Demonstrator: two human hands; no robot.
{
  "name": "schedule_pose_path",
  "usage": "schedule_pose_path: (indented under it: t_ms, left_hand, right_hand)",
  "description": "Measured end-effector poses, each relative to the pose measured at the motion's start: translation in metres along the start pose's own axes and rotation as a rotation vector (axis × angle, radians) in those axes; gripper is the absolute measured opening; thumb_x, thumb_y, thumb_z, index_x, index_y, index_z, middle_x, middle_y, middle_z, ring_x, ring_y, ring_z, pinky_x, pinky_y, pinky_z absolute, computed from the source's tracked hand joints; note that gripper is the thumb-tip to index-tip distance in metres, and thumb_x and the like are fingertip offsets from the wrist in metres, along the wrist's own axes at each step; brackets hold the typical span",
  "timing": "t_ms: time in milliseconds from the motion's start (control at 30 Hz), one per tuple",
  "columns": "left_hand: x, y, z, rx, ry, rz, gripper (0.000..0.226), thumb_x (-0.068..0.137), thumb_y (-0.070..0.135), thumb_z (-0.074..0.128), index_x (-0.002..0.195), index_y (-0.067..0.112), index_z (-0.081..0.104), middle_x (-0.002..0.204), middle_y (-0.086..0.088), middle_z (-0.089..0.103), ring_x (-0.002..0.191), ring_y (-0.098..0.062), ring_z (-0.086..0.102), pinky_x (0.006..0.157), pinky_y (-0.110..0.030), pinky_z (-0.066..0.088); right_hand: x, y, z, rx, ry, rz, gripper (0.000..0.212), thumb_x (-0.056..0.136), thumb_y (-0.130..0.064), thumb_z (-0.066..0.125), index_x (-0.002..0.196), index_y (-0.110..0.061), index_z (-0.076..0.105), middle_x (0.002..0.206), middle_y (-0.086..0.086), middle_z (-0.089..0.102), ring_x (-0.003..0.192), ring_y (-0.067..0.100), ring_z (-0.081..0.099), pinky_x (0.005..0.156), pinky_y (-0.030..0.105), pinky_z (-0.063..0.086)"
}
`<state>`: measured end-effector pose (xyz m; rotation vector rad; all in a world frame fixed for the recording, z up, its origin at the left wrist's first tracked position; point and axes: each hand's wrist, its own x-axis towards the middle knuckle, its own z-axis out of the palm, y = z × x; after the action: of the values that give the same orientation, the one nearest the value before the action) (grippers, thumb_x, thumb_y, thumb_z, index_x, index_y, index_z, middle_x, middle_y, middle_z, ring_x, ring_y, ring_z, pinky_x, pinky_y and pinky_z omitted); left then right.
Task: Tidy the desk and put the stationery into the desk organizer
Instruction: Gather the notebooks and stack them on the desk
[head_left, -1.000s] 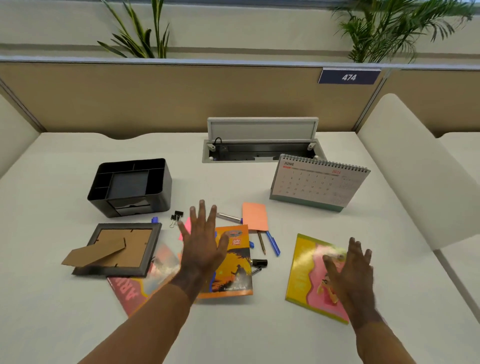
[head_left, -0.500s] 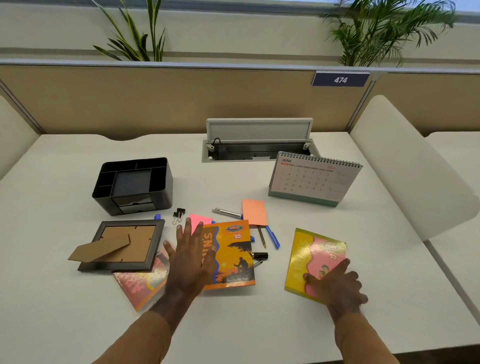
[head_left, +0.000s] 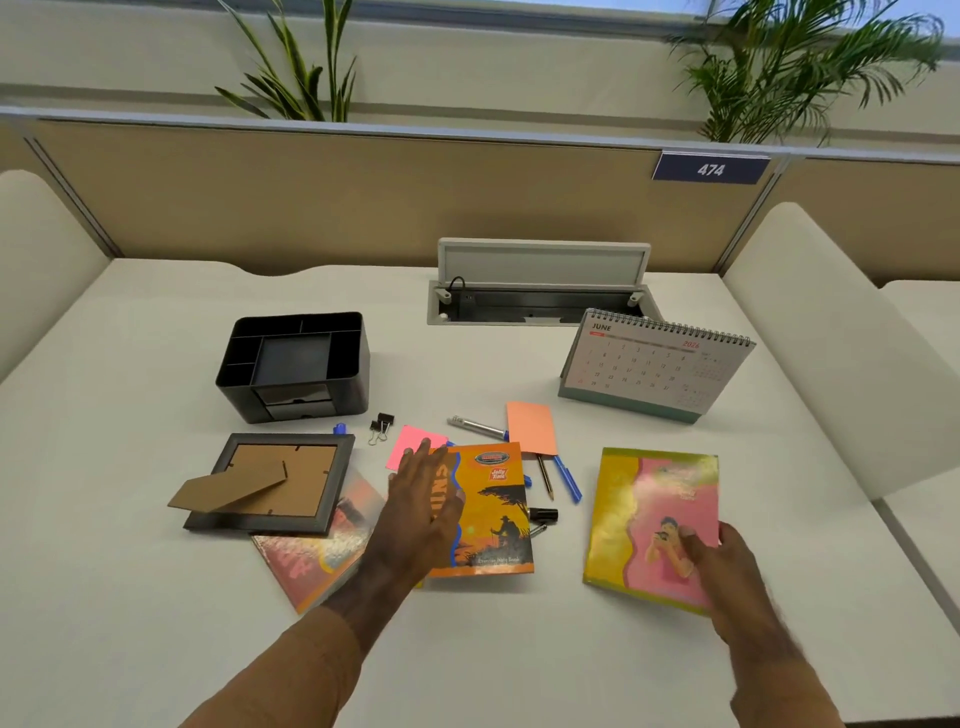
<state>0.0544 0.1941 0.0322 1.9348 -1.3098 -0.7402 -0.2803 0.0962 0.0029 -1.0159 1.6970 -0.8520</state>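
A black desk organizer (head_left: 293, 364) with empty compartments stands at the back left. My left hand (head_left: 421, 514) lies flat, fingers straight, on the left half of an orange notebook (head_left: 493, 519). My right hand (head_left: 727, 566) grips the lower right corner of a yellow and pink notebook (head_left: 649, 514), thumb on its cover. Loose stationery lies behind the orange notebook: a silver pen (head_left: 475, 427), a blue pen (head_left: 567, 478), a thin brown pen (head_left: 545, 475), a black cap (head_left: 543, 515), two binder clips (head_left: 382, 427), a pink sticky note (head_left: 413, 441) and an orange sticky note (head_left: 530, 428).
A photo frame (head_left: 275, 486) lies face down at the left, over a red-pink notebook (head_left: 317, 561). A desk calendar (head_left: 654, 366) stands at the back right. An open cable tray (head_left: 540, 301) sits behind it. Padded dividers border both sides of the desk.
My left hand came down flat onto the orange notebook. My right hand slid to the yellow notebook's lower right corner and took hold of it.
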Motion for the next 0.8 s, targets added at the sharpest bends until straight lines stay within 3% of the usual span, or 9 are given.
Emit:
schedule_pose_path:
  t_ms: [133,200,267,367,467,533,600,700,800]
  left_hand:
    - [-0.003,0.005,0.005,-0.103,-0.042,-0.079,0.050,0.093,0.041,0.050,0.139,0.026,0.042,0.141,0.011,0.046,0.127,-0.011,0.046,0.107,-0.030,0.038]
    - [-0.004,0.011,0.004,-0.190,-0.078,-0.160,0.044,0.094,0.041,0.051,0.135,0.022,0.050,0.128,0.002,0.060,0.113,-0.016,0.059,0.088,-0.026,0.051]
    - [-0.005,0.018,0.003,-0.414,-0.164,-0.276,0.037,0.097,0.035,0.051,0.131,0.021,0.054,0.120,-0.003,0.065,0.104,-0.018,0.064,0.075,-0.021,0.053]
    - [-0.008,0.022,-0.004,-0.802,-0.314,-0.420,0.026,0.098,0.029,0.050,0.123,0.026,0.057,0.116,-0.006,0.069,0.100,-0.027,0.069,0.078,-0.038,0.058]
    - [-0.006,0.011,-0.011,-0.899,-0.293,-0.449,0.029,0.097,0.014,0.053,0.124,0.023,0.056,0.118,-0.005,0.070,0.106,-0.029,0.067,0.087,-0.048,0.056]
    - [-0.005,0.004,-0.018,-0.908,-0.254,-0.467,0.029,0.096,0.011,0.054,0.123,0.021,0.057,0.115,-0.005,0.071,0.105,-0.029,0.068,0.087,-0.048,0.056]
    - [-0.003,-0.007,-0.027,-0.899,-0.204,-0.487,0.029,0.095,0.012,0.055,0.124,0.019,0.056,0.114,-0.006,0.071,0.105,-0.030,0.068,0.089,-0.052,0.054]
    - [-0.003,-0.024,-0.041,-0.909,-0.124,-0.517,0.033,0.096,0.012,0.054,0.128,0.018,0.053,0.115,-0.008,0.070,0.105,-0.032,0.067,0.090,-0.056,0.053]
    - [-0.004,-0.032,-0.054,-0.952,-0.049,-0.539,0.023,0.096,0.009,0.051,0.116,0.021,0.056,0.108,-0.007,0.071,0.095,-0.029,0.069,0.071,-0.043,0.060]
  right_hand:
    - [-0.018,-0.022,0.019,0.100,-0.111,-0.050,0.031,0.089,-0.021,0.064,0.117,-0.008,0.059,0.109,0.016,0.069,0.092,0.036,0.068,0.077,0.045,0.055]
    - [-0.037,-0.034,0.039,0.127,-0.215,-0.063,0.052,0.075,-0.040,0.076,0.114,-0.010,0.061,0.105,0.012,0.072,0.089,0.033,0.070,0.075,0.046,0.057]
    - [-0.052,-0.041,0.062,0.135,-0.306,-0.063,0.074,0.055,-0.056,0.083,0.111,-0.011,0.063,0.100,0.008,0.075,0.086,0.029,0.072,0.071,0.042,0.058]
    - [-0.071,-0.047,0.093,0.166,-0.439,-0.039,0.050,0.075,-0.038,0.077,0.114,-0.010,0.062,0.105,0.012,0.073,0.089,0.030,0.072,0.075,0.043,0.058]
    - [-0.080,-0.052,0.112,0.169,-0.534,-0.016,0.028,0.091,-0.030,0.060,0.116,-0.015,0.063,0.106,0.008,0.074,0.093,0.030,0.071,0.083,0.050,0.057]
    - [-0.082,-0.056,0.117,0.160,-0.520,0.020,0.030,0.098,-0.038,0.046,0.110,-0.018,0.065,0.100,0.007,0.075,0.090,0.029,0.072,0.077,0.045,0.058]
    - [-0.079,-0.055,0.121,0.040,-0.392,0.007,0.032,0.100,-0.039,0.040,0.100,-0.020,0.065,0.095,0.007,0.074,0.086,0.024,0.070,0.070,0.038,0.056]
    - [-0.071,-0.045,0.127,-0.344,-0.238,-0.116,0.021,0.093,-0.037,0.056,0.105,-0.020,0.058,0.108,0.005,0.066,0.094,0.019,0.062,0.075,0.033,0.048]
    - [-0.075,-0.030,0.137,-0.519,-0.316,-0.107,0.054,0.083,-0.044,0.068,0.125,-0.019,0.045,0.114,0.003,0.049,0.092,0.015,0.051,0.074,0.027,0.041]
